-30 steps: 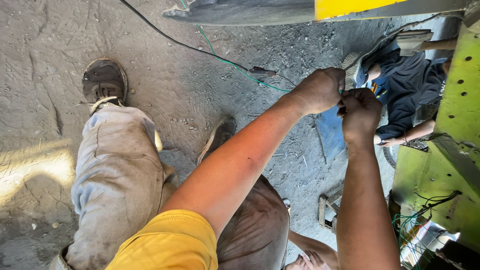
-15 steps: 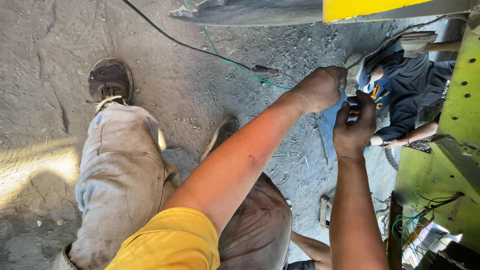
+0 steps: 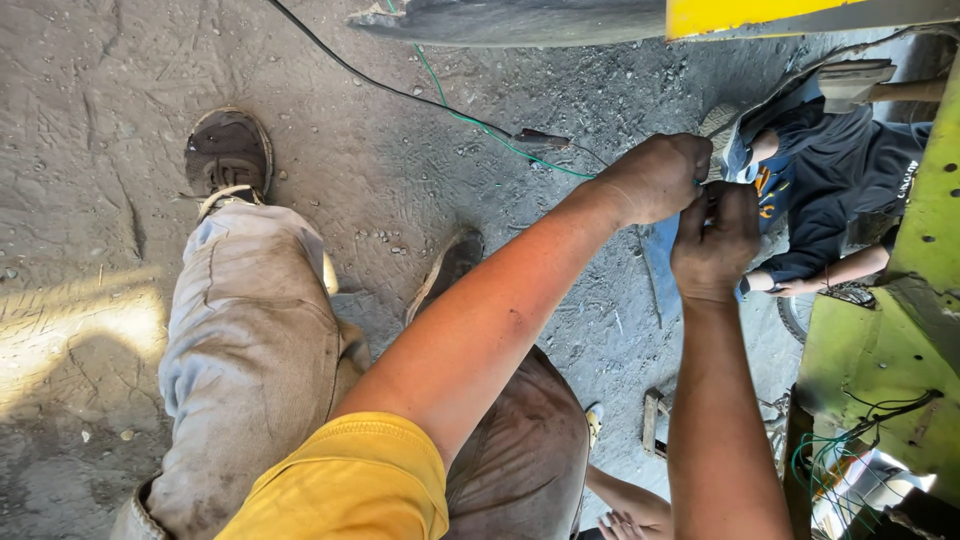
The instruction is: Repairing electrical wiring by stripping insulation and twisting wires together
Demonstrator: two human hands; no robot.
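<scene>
Over the dusty concrete floor (image 3: 420, 190), the left hand (image 3: 655, 178) and right hand (image 3: 715, 240) pinch a thin green wire (image 3: 500, 140) beside the green metal frame (image 3: 900, 340).

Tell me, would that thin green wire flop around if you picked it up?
Probably yes. The green wire is very thin and runs in a loose line across the dirt floor, so it likely bends easily and weighs little. Near the left hand and right hand it looks pulled straighter, so it may only stiffen under tension.

Thin green wire (image 3: 520, 148) runs taut across dirt to hands (image 3: 685, 215).
</scene>
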